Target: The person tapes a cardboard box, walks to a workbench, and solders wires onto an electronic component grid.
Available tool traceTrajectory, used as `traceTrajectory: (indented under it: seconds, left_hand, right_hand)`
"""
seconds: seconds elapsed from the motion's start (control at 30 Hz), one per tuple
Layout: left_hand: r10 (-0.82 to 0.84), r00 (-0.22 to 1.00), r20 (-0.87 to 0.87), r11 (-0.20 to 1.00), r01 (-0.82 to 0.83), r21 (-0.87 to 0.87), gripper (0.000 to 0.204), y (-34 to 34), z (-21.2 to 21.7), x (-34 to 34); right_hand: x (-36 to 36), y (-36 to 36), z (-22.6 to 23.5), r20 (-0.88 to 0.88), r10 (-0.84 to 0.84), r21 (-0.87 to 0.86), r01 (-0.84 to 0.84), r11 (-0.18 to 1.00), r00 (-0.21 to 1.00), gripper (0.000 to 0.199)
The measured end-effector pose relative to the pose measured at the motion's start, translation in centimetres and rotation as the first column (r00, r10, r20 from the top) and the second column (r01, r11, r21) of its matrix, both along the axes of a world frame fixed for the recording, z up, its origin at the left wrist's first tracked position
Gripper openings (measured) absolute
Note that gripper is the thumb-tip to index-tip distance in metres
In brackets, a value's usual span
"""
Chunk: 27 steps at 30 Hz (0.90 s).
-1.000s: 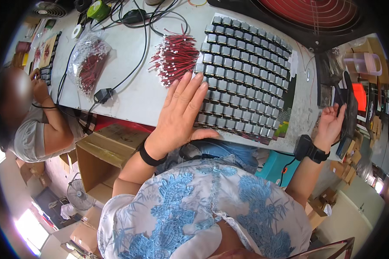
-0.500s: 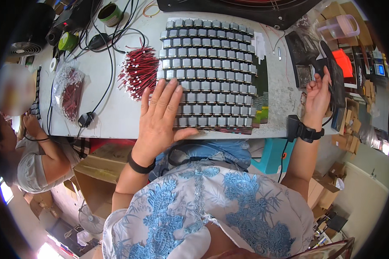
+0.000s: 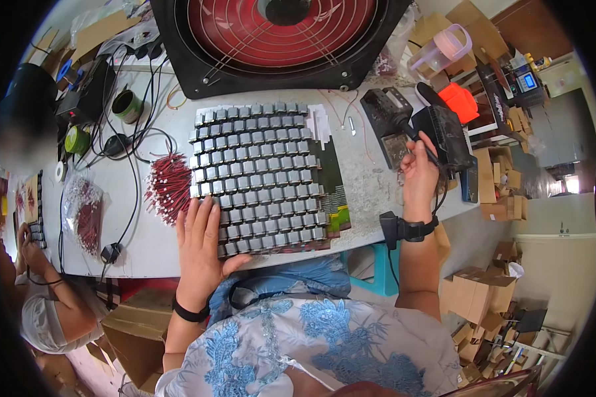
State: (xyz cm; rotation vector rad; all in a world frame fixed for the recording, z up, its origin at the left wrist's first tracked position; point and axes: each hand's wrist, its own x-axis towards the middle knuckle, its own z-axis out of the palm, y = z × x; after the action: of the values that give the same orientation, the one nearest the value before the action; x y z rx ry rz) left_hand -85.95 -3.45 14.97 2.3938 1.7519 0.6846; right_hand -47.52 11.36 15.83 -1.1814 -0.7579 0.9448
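The parts [image 3: 258, 177] — small grey metal blocks set in close rows — lie on the bench [image 3: 367, 202] straight in front of the person; taking them as the clock's centre, a large red fan [image 3: 271, 46] stands at 12. A dark sheet [image 3: 331, 175] shows past their edge at 3 o'clock, seemingly laid beneath as a base, and the tight rows look meant to keep every block facing alike.

The left hand [image 3: 202, 245] lies at 7 o'clock, palm down, fingers straight and grasping nothing, thumb spread wide along the near edge. Its fingertips seem to touch the corner blocks, perhaps to steady the rows.

At 3 o'clock, the right hand [image 3: 419, 173] has its fingers drawn narrow around a black tool [image 3: 407, 128], near the handle's end, so the cord [image 3: 438, 195] trails back past the wrist. A black tray [image 3: 379, 109] sits just beyond, at 2. The red wires [image 3: 169, 185] lie loose at 9 o'clock, beside the parts — probably for easy reach — with a bag [image 3: 83, 215] of more farther out.
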Motion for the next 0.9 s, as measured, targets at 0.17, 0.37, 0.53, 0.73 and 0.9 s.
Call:
traceTrajectory:
  seconds: [0.17,0.37,0.53,0.73,0.9]
  left_hand:
    - [0.001,1.000,0.002,1.000,-0.001,-0.013,0.094,0.1,0.0,0.1]
    - [-0.005,1.000,0.022,1.000,0.005,-0.023,0.094,0.3,-0.2,0.3]
    - [0.008,0.998,0.056,1.000,-0.007,-0.029,0.093,0.1,-0.4,0.1]
    - [-0.029,0.993,0.118,1.000,0.029,0.008,0.092,0.0,-0.1,-0.5]
    - [-0.025,0.976,0.217,1.000,0.026,-0.004,0.086,0.3,-0.3,-0.1]
  right_hand:
    - [0.8,-0.1,-0.6,0.027,-0.117,0.025,0.116,0.993,0.993,0.016]
    - [0.8,-1.5,1.2,0.081,-0.094,-0.050,0.098,0.994,0.992,0.025]
    - [0.9,-5.4,0.5,0.236,-0.159,0.114,0.136,0.984,0.959,0.036]
    - [1.2,-8.5,-2.0,0.059,-0.149,0.321,0.123,0.939,0.987,0.039]
    - [0.1,-5.5,-0.9,-0.472,0.066,0.176,0.021,0.984,0.879,0.038]
